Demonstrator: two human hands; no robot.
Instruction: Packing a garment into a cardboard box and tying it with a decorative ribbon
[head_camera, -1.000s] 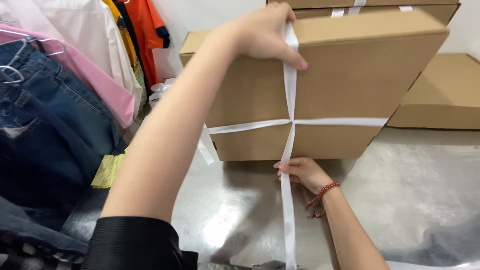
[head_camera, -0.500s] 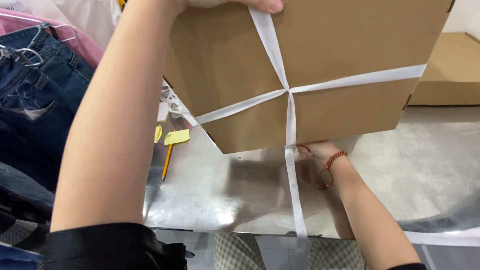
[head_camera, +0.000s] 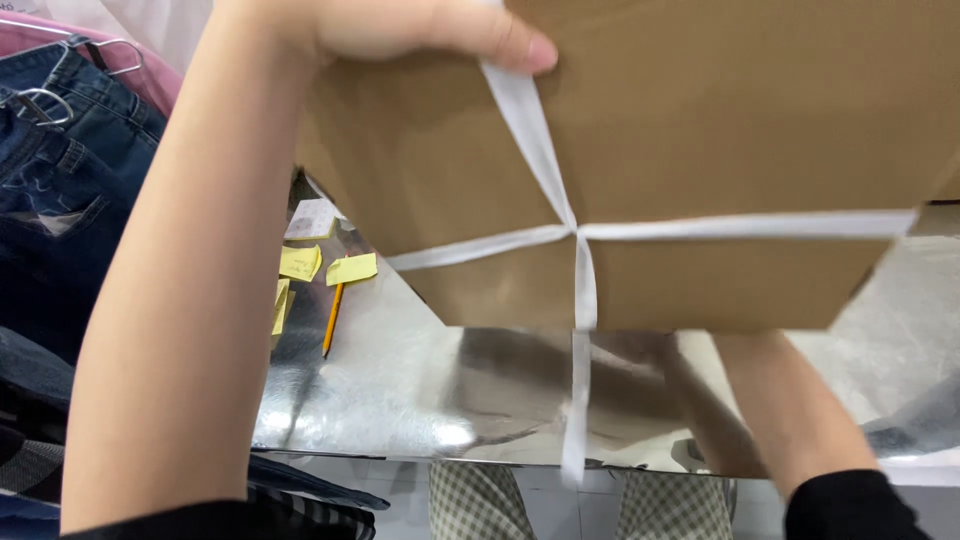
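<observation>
**Box Tilted Over Tabletop, Strap Pinned**

Jeans (head_camera: 60, 170) are hung past the tabletop's (head_camera: 400, 400) left edge; notes (head_camera: 325, 265) and a pencil (head_camera: 332, 318) are laid near it. The strap (head_camera: 530, 130) is pressed flat onto the box (head_camera: 720, 120) by the left hand (head_camera: 400, 30), fingers extended. The right hand is hidden under the box; its grip cannot be told.

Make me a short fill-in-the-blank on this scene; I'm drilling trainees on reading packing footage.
1. The left hand presses the white strap against a ____ cardboard box.
2. The two runs of the strap cross on the box in the shape of a ____.
3. On the metal table, beside the yellow sticky notes, lies a ____.
4. The right hand is hidden ____ the box.

Missing words: brown; cross; pencil; under
</observation>
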